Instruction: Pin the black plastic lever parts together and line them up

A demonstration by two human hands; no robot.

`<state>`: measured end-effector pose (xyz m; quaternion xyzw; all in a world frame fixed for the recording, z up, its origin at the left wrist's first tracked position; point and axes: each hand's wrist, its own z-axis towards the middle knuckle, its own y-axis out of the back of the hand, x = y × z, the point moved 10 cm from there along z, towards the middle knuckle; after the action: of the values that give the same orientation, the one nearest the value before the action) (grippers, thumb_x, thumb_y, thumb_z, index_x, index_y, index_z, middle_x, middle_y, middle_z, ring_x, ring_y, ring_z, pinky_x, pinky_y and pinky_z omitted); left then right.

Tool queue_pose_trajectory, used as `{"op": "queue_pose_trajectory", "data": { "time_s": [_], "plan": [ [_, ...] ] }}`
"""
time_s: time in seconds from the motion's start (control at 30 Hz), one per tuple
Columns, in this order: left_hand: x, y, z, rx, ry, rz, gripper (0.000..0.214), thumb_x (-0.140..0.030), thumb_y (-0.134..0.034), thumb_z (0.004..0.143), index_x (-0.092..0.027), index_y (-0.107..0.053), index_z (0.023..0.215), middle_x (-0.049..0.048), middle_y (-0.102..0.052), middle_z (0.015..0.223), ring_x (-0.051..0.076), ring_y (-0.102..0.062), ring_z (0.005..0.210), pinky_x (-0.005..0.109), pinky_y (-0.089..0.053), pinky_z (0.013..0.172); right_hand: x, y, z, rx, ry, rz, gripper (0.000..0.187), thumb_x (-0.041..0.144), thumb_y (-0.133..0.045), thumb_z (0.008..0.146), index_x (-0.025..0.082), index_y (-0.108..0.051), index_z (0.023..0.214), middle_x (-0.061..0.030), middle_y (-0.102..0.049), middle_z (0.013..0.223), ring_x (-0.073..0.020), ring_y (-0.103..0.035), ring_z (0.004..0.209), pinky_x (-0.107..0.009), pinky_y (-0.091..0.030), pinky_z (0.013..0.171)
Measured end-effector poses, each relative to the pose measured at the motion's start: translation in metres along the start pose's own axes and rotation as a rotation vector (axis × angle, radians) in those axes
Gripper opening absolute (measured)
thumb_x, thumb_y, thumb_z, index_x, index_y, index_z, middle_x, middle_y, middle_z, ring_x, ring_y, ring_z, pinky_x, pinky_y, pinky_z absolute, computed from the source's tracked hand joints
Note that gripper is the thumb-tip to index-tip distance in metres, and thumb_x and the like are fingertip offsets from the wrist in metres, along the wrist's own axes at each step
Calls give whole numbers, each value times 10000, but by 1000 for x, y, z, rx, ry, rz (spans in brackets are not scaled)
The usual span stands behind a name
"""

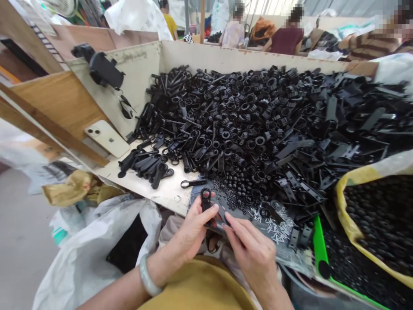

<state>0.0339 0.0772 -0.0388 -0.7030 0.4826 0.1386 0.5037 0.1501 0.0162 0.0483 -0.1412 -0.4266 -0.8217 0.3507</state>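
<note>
My left hand (192, 228) is closed around a black plastic part (205, 199) with a ring at its upper end, the thumb pressed along its body. My right hand (250, 241) has its thumb and forefinger pinched at the lower right end of that part. Whatever lies between those fingertips is too small to make out. Just beyond the hands, a single black ring-ended handle (192, 184) lies on the white tabletop. Small black balls (241, 185) and a scatter of silver screws or pins (279, 226) lie near my right hand.
A large heap of black plastic parts (226, 112) fills the walled table. Left of it stand a white phone (107, 137) and a smaller pile of black handles (148, 165). At right are a yellow-edged sack (346, 206) and a green strip (320, 245). Several people sit beyond.
</note>
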Motion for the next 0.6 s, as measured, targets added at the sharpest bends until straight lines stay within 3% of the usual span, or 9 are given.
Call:
{"op": "queue_pose_trajectory", "data": {
  "time_s": [0.23,0.6],
  "plan": [
    [0,-9,-4,100,53,-152,308,-348,-796,845,-205,-714,1105,54,-738,1081,170,-621,975,306,-470,934,20,-1,2,-71,79,-38,239,89,-654,983,148,-717,1206,-87,-809,987,-161,-782,839,-240,-602,790],
    [-4,-16,-7,101,-1,-114,272,-307,-741,910,-221,-678,1160,57,-724,1128,160,-619,996,284,-484,904,25,-3,2,-118,93,-84,254,85,-658,982,148,-710,1222,-84,-813,983,-167,-772,816,-270,-597,762]
  ]
}}
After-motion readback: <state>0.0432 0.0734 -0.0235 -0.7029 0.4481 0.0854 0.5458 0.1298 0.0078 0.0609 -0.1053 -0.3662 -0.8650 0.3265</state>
